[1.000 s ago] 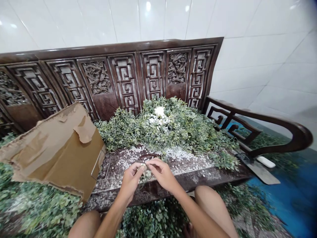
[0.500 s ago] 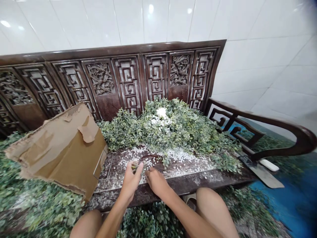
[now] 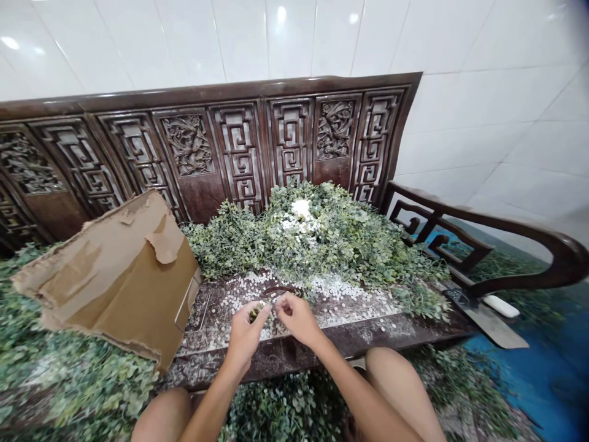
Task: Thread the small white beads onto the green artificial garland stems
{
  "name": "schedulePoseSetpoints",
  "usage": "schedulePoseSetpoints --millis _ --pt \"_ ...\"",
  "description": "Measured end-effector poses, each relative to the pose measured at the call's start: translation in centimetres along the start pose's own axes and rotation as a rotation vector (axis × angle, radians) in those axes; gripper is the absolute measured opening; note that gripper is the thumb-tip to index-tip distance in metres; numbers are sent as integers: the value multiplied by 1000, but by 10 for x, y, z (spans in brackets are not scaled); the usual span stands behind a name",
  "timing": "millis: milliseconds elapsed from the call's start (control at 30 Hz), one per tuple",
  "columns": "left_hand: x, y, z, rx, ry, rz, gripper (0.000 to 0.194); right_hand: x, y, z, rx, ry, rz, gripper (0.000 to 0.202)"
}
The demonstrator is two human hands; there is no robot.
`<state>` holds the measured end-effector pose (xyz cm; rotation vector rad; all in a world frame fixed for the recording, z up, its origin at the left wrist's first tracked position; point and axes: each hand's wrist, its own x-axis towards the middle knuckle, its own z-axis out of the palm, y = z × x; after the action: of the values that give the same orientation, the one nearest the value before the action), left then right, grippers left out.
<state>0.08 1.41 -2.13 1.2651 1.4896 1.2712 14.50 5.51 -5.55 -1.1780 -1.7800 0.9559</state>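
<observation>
My left hand [image 3: 243, 334] is closed around a small green sprig [image 3: 256, 312], part of which shows between thumb and fingers. Close to its right, my right hand [image 3: 298, 318] is pinched, thumb against fingertips; what it holds, if anything, is too small to make out. Both hands are over the front of a dark wooden bench seat [image 3: 322, 334]. Small white discs [image 3: 338, 288] lie scattered on the seat just beyond them. Behind these rises a heap of artificial leafy sprigs [image 3: 350, 239], with a cluster of white pieces [image 3: 301, 210] on top.
A torn cardboard box [image 3: 124, 294] stands to the left, beside a thin wire frame [image 3: 202, 313]. The carved backrest [image 3: 188, 147] and curved armrest [image 3: 506, 227] bound the bench. A flat grey blade [image 3: 499, 328] and a white object [image 3: 501, 306] lie at the right end. More greenery [image 3: 280, 408] is below.
My right hand has risen slightly and turned, its thumb and fingertips now showing in a pinch beside the left hand. My left hand stays nearly in place with the sprig.
</observation>
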Motion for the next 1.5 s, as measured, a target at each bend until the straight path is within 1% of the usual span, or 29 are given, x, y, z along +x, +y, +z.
schedulePoseSetpoints --millis 33,100,133,200,333,467,600,733,900,1167,1500 --pt "0 0 0 15 6 11 29 1 -3 -3 150 25 15 8" --pt "-1 0 0 35 -1 36 28 1 -10 -8 417 49 54 15" --pt "-1 1 1 40 -7 45 28 0 -13 -10 492 46 67 18" --pt "-2 2 1 44 -21 52 28 -2 -19 -13 554 38 79 21" --pt "-3 5 2 51 -53 48 27 -6 -23 -12 534 60 88 21" --pt "-5 6 3 61 -46 38 26 -8 -23 -10 512 91 101 19" --pt "-6 5 4 34 -42 41 26 -9 -26 -9 541 55 107 22" --pt "-6 4 4 8 -31 43 24 -12 -28 -9 557 12 61 23" --pt "-5 5 5 -20 -23 45 22 -13 -28 -7 598 27 59 22" --pt "-5 3 4 7 -13 58 18 -15 -33 -6 579 74 46 19" --pt "-5 2 4 15 -14 63 19 -16 -36 -8 588 50 41 21"
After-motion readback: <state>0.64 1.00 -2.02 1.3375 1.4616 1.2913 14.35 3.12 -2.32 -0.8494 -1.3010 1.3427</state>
